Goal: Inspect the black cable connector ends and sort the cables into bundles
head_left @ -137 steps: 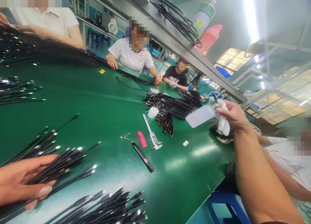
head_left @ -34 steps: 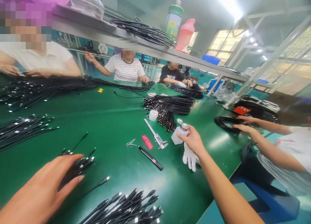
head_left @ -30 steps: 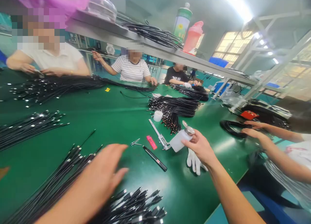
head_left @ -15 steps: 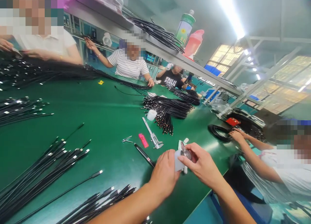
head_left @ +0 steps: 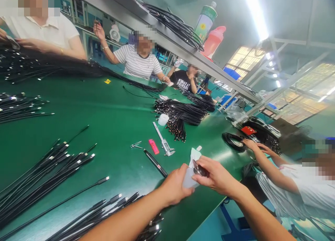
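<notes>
Black cables [head_left: 128, 202] with metal-tipped plugs lie along the near edge of the green table [head_left: 110, 112], partly covered by the left forearm, and a looser bundle of cables [head_left: 52, 174] fans in from the left with one strand set apart. Just beyond, over the tabletop, the translucent white bottle [head_left: 188, 180] is held tilted between both hands. The left hand [head_left: 176, 187] wraps its body, thumb along the near side; where those fingertips end on the far side I cannot tell. The right hand [head_left: 216, 174] pinches the metal top [head_left: 200, 170] between thumb and curled fingers, its round lid [head_left: 195, 164] standing raised (the rest of the fitting is hidden by the fingers). Behind the bottle, partly covered, lies a pale cloth-like item [head_left: 195, 153].

To the left of these are a black pen-shaped tool [head_left: 155, 163], a pink piece [head_left: 153, 147], a small V-shaped metal tool [head_left: 136, 144] and, slightly farther, a digital caliper [head_left: 163, 141]. A white roll [head_left: 163, 120] sits beside a heap of cables [head_left: 183, 112]. On the right, a co-worker's hands [head_left: 252, 147] reach to a black coil [head_left: 232, 142]. Across the table, a person in a striped shirt [head_left: 141, 65] raises one hand, beneath a metal shelf [head_left: 180, 47] bearing a green-topped container [head_left: 205, 22].
</notes>
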`<state>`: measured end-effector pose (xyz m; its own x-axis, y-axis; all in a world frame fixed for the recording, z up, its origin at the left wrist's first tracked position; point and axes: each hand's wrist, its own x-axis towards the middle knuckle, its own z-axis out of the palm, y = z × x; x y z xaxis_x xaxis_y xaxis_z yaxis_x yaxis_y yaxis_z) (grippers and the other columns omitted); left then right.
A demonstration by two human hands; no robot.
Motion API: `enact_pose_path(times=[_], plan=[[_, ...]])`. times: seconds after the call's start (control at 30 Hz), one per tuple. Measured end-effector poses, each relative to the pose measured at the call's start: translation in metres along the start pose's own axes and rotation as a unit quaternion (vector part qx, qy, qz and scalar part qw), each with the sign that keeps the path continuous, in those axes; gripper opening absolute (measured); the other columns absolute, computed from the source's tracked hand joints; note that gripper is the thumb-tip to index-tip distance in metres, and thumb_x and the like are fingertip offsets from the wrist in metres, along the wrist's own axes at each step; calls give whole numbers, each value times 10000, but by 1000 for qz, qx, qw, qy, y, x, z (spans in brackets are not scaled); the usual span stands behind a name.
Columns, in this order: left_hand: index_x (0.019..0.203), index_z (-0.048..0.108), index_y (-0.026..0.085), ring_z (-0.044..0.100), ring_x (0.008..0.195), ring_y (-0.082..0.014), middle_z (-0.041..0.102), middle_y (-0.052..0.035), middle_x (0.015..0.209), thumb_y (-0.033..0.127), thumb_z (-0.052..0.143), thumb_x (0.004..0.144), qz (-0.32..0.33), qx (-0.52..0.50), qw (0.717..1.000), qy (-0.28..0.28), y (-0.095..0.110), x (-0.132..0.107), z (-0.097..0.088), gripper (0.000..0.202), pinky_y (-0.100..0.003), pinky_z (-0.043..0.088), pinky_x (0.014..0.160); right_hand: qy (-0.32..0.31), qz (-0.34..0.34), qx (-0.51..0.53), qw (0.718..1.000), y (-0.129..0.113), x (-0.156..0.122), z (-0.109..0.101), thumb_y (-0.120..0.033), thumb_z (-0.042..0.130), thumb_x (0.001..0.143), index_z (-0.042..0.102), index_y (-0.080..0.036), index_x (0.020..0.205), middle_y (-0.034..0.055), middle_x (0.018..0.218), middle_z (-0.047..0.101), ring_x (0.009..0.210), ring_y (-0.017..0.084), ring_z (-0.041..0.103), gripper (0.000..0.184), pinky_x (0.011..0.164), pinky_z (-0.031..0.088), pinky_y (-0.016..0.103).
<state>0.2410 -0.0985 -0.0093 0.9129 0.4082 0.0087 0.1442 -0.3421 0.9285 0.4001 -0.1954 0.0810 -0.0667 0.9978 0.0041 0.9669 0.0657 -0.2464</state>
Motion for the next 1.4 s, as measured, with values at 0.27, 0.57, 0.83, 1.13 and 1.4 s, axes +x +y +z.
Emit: enact_pose_path(times=[0.27, 0.57, 0.83, 1.13, 1.4], plan=[[1096, 539, 187, 551, 812, -192, 602, 0, 931, 287, 789, 648, 51, -102, 991, -66, -11, 3, -5, 522, -260, 410, 665, -128, -64, 58, 988, -16, -3, -31, -311, 552, 990, 549, -198, 1197, 89, 1102, 575, 959, 207, 574, 236, 855, 492, 337], [1141, 524, 151, 617, 1074, -288, 657, -121, 1172, 74, 674, 728, 72, 148, 982, 90, 9, -9, 8, 446, -420, 501, 940, -104, 90, 230, 963, -3, -22, -59, -370, 711, 847, 376, -257, 1481, 118, 1432, 497, 1256, 260, 543, 726, 1062, 464, 423], [1289, 470, 73, 576, 1242, -347, 587, -227, 1343, 72, 734, 727, 98, 262, 953, 114, 15, -13, 14, 621, -485, 470, 1090, -106, 199, -7, 974, -45, 3, -31, -438, 597, 928, 667, -150, 1021, 87, 854, 707, 744, 239, 634, 310, 686, 468, 352], [1086, 507, 186, 673, 1025, -292, 695, -104, 1112, 154, 684, 766, 17, 183, 981, 69, 15, -11, 8, 367, -394, 543, 869, -114, 72, -72, 988, -32, 1, -27, -308, 572, 972, 596, -155, 1043, 103, 971, 675, 860, 256, 632, 170, 766, 478, 368], [1008, 547, 219, 642, 807, -219, 691, -17, 931, 345, 765, 678, 43, 11, 999, 2, 4, -2, -8, 415, -253, 399, 604, -129, -90, -60, 986, -41, 2, -50, -253, 468, 1015, 600, -197, 1086, 97, 1000, 621, 913, 243, 575, 160, 828, 504, 393]])
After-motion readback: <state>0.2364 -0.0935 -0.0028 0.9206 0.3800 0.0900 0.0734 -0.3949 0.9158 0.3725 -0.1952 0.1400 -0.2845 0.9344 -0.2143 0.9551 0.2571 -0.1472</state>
